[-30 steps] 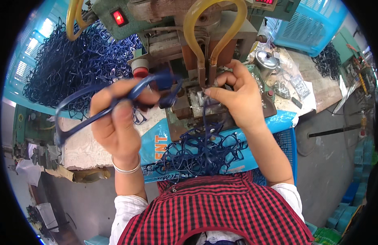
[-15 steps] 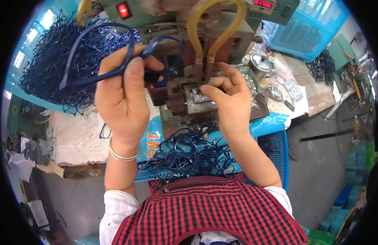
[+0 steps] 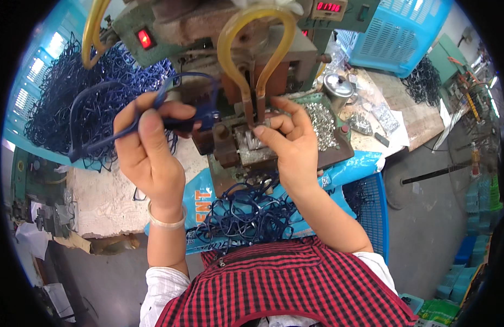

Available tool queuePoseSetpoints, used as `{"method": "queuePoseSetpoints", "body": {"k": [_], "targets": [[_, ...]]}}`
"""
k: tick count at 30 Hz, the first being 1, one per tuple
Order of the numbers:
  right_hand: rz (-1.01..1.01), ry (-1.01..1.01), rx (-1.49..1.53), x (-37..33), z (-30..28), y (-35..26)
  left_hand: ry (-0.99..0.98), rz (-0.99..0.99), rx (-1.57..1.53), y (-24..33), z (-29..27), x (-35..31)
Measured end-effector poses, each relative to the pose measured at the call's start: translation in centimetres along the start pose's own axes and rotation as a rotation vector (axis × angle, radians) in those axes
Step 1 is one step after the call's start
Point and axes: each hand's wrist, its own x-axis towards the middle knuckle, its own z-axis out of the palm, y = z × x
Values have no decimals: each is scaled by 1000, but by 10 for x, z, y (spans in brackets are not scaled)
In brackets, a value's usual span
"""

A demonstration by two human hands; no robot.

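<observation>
My left hand is closed on a dark blue eyeglass frame, its thumb pressed over the bar. The frame is somewhat blurred and held up left of the electrodes of a green bench machine. One end of it points toward the machine. My right hand is at the small metal fixture under the electrodes, thumb and fingers drawn together near their tips. Whatever those fingers pinch is too small or hidden to make out. Small silvery metal parts lie heaped just right of this hand.
A yellow hose loops above the electrodes. Tangled blue frames lie on a blue sheet before me; more fill a light blue basket at left. A metal pot and bagged small parts stand right. A blue crate is behind.
The whole view has shifted, so the machine sits lower and further left. My left hand has come down a little with the eyeglass frame, which has turned. My right hand stays at the fixture.
</observation>
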Motion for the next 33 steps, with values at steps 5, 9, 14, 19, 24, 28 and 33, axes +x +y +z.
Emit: {"method": "queuePoseSetpoints", "body": {"k": [5, 9, 14, 19, 24, 28, 33], "targets": [[17, 15, 51, 0, 4, 1, 27, 25, 16, -2, 4, 0], [-114, -85, -251, -13, -7, -16, 19, -173, -96, 18, 0, -8], [-399, 51, -1222, 3, -88, -18, -682, -1037, -735, 44, -11, -40], [-480, 136, -1564, 10, -147, 23, -691, -1520, -843, 20, 25, -59], [-229, 151, -1190, 31, -139, 7, -500, -1544, -729, 32, 34, -61], [-666, -123, -1411, 30, -134, 30, -496, -1530, -788, 28, 36, -66], [-684, -322, -1718, 68, -141, 29, -600, -1439, -802, 21, 27, -71]]}}
